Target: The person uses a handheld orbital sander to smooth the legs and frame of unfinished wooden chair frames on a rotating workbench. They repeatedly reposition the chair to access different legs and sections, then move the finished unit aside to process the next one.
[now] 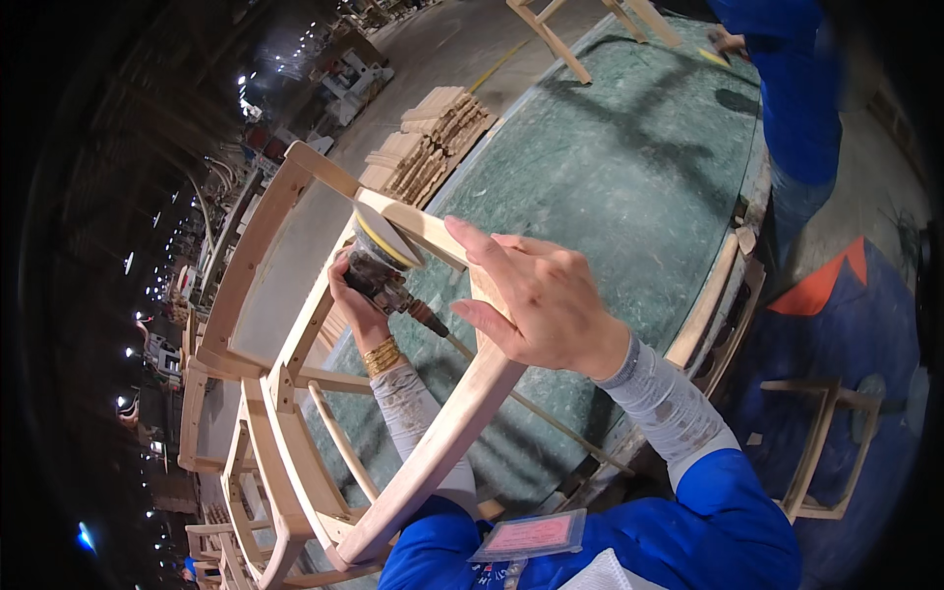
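Observation:
My left hand (359, 310) is closed around a pneumatic orbital sander (379, 265). Its round pad, edged in yellow, is tilted up against a rail of the light wooden chair frame (433, 447). A hose runs from the sander's handle under the frame toward the lower right. My left forearm reaches in beneath the frame. Over the corner nearest the middle lies my right hand (551, 300), its thumb and index finger apart on either side of the wood. Its other fingers are bent down, their tips hidden behind the hand. The chair frame lies tipped on the green tabletop (610, 187).
More chair frames (251, 482) stand at the lower left. Stacked wooden pieces (433, 133) lie on the floor beyond the table. At the upper right, a co-worker's blue sleeve (787, 88) and hand are near another wooden frame (560, 39). Wooden strips (703, 305) line the table's right edge.

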The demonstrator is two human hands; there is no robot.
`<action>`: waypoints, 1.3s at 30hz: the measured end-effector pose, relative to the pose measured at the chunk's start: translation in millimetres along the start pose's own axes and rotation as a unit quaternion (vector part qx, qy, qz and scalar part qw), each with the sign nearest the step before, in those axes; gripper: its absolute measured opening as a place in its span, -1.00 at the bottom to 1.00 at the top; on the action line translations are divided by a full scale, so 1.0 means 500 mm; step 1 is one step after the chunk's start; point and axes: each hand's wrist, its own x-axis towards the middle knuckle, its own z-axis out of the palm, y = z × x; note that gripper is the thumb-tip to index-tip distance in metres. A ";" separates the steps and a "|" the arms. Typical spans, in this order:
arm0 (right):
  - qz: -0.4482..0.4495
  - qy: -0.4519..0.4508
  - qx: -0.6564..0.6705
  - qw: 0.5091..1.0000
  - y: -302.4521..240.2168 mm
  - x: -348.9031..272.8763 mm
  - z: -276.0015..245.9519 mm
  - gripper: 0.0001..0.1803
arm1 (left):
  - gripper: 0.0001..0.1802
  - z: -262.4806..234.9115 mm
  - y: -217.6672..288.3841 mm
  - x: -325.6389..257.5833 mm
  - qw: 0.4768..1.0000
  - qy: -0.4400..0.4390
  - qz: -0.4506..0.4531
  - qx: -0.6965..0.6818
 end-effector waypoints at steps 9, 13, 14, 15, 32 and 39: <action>0.045 -0.035 -0.002 0.998 -0.005 0.002 -0.014 -0.35 | -0.61 -0.023 -0.042 -0.062 0.994 -0.075 0.007 -0.074; 0.013 0.001 -0.008 1.000 0.002 0.002 -0.005 -0.37 | -0.65 -0.033 -0.056 -0.050 0.998 -0.019 0.016 -0.060; -0.006 0.020 -0.009 1.000 0.001 0.003 -0.001 -0.37 | -0.67 -0.043 -0.052 -0.036 0.998 -0.021 0.008 -0.051; -0.003 0.015 -0.011 1.000 0.003 0.003 0.000 -0.37 | -0.70 -0.035 -0.050 -0.025 0.999 -0.025 -0.005 -0.044; 0.018 0.233 0.132 0.963 -0.106 -0.186 -0.130 -0.48 | -0.76 -0.162 -0.109 -0.336 0.989 0.093 -0.060 0.098; 0.122 -0.301 0.256 0.911 -0.304 -0.363 -0.079 -0.90 | -0.49 -0.183 -0.110 -0.659 0.960 0.062 -0.135 0.237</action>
